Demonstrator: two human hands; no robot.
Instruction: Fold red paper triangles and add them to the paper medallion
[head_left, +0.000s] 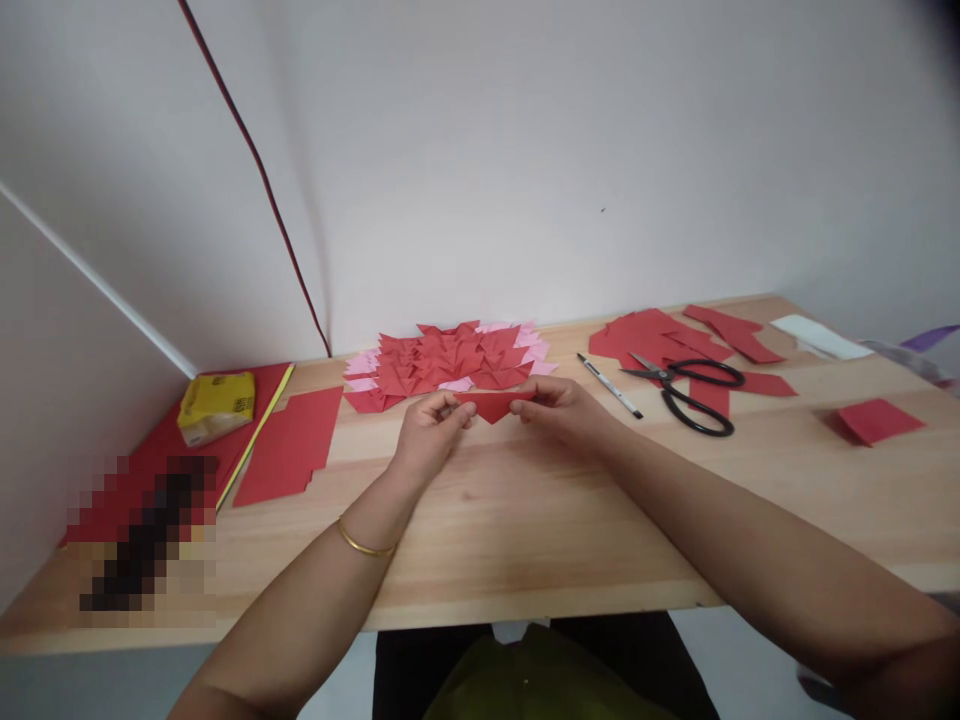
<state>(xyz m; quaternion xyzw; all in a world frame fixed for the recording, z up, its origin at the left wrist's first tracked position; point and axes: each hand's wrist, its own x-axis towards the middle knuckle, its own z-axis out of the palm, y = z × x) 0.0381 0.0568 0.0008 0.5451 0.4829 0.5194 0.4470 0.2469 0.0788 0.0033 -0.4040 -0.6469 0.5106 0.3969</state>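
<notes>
From where I stand, the small folded red paper (pixel 492 408) is at the middle of the frame, pinched between both hands above the wooden table (pixel 525 530). The left hand (pixel 427 425) grips one end with thumb and fingers; the right hand (pixel 566 408) grips the other. Uneven pulling could skew or tear it, and a loose pinch could let its folds open; I can't make out the creases well at this angle. Just behind sits the pile of folded red and pink pieces (pixel 450 355), close enough for knuckles to nudge. To the right, the pen (pixel 611 386) and open-bladed scissors (pixel 664 376) crowd the right forearm's side. Cut red sheets (pixel 289 440) lie left of centre.
</notes>
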